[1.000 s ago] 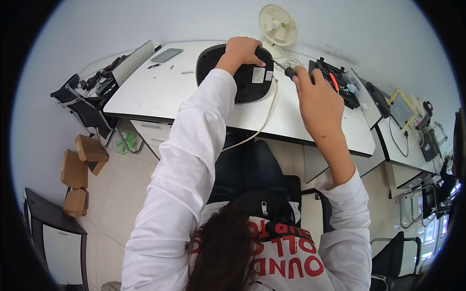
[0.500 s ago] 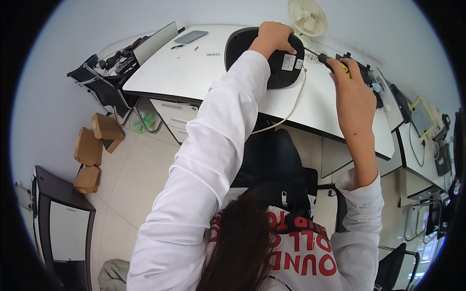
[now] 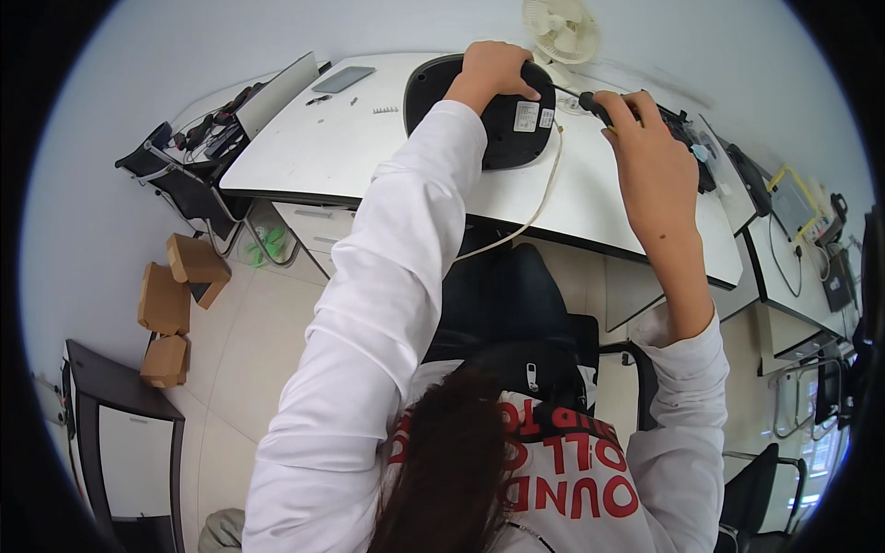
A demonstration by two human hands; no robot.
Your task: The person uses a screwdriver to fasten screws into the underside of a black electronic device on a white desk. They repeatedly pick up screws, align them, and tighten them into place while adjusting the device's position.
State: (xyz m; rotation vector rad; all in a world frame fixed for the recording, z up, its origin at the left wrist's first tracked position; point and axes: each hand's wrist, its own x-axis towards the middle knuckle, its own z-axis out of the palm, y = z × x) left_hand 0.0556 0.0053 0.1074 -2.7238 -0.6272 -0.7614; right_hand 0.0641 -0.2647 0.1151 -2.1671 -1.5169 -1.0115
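A black, round-cornered appliance [image 3: 505, 147] with white labels lies on the white table, its underside facing up. My left hand [image 3: 498, 72] is closed over its far edge, thumb pressed on the black surface. In my right hand [image 3: 650, 152] is a screwdriver [image 3: 593, 103] with a black and yellow handle. Its thin shaft points left to the appliance's right side; where the tip meets it is too small to make out. A pale cable [image 3: 544, 198] runs from the appliance's right side down over the table's near edge. Several small screws [image 3: 385, 111] stand in a row left of the appliance.
A grey flat tablet-like thing [image 3: 345, 79] lies at the table's far left. Behind the appliance stands a cream fan [image 3: 560, 29]. Dark parts [image 3: 702, 157] sit beyond my right hand. Cardboard boxes [image 3: 166, 300] stand on the floor at left, near a black chair [image 3: 180, 180].
The whole view has shifted slightly, so the table and appliance appear further left. My right hand's fingers have turned a little around the screwdriver handle; my left hand keeps its hold.
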